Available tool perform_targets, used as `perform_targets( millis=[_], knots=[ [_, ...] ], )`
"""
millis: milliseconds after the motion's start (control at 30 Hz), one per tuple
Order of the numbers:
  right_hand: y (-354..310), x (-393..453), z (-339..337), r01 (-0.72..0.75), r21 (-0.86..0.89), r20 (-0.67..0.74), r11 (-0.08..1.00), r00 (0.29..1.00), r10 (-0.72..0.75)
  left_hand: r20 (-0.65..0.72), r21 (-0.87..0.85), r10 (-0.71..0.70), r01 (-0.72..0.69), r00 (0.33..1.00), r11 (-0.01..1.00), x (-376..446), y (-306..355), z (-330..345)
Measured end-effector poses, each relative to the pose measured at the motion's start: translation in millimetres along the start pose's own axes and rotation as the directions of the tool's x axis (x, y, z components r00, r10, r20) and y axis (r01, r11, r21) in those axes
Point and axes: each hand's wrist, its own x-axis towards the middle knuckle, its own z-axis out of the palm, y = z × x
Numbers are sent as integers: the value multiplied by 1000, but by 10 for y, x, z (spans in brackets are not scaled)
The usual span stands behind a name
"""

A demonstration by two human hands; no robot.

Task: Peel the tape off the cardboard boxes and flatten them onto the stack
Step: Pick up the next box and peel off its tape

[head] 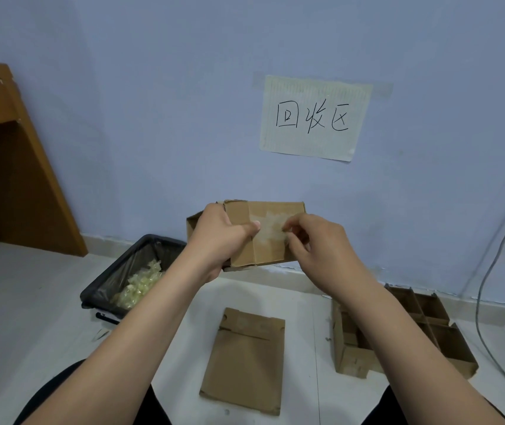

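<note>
Thumb and forefinger of the right hand (pixel 315 240) are pinched together on the clear tape (pixel 271 230) that crosses the near face of one cardboard box (pixel 263 237); the remaining fingers curl loosely below. The left hand (pixel 217 237) grips the box's left end, thumb pressed flat on the near face beside the tape, the other fingers wrapped behind and hidden. The box is held in the air in front of the blue wall (pixel 168 118), above the floor (pixel 30 302).

Directly below, between the two forearms, lies one flattened box (pixel 245 360) on the floor; whether more lie beneath it cannot be told. To its right stand open cardboard boxes (pixel 404 332) in a cluster, partly behind the right forearm; their number cannot be counted with certainty. To the left, one bin (pixel 113 283) lined with a black bag holds a heap of crumpled yellowish tape scraps (pixel 140 286).

One paper sign (pixel 315 118) with handwritten characters is taped to the wall. One wooden furniture piece (pixel 9 167) stands at far left, and one grey cable (pixel 490 271) hangs at far right.
</note>
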Motion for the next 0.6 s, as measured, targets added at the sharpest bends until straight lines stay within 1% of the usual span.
perform_targets(
  millis=[167, 333, 500, 533, 600],
  knots=[
    [-13, -2, 22, 40, 31, -58, 999, 998, -38, -5, -35, -4, 4, 1000, 999, 3, -1, -7],
    [-2, -20, 38, 40, -5, -3, 999, 999, -40, -17, 15, 7, -6, 1000, 1000, 2, -16, -3],
    [-22, -17, 22, 39, 10, 72, 999, 997, -40, -16, 27, 4, -3, 1000, 1000, 22, -40, -41],
    [-20, -12, 38, 32, 20, 69, 999, 997, -33, -23, 26, -2, 3, 1000, 1000, 15, -32, -43],
    [1, 4, 67, 18, 39, 17, 999, 1000, -19, -25, 16, -20, 21, 999, 1000, 2, -24, -28]
  ],
)
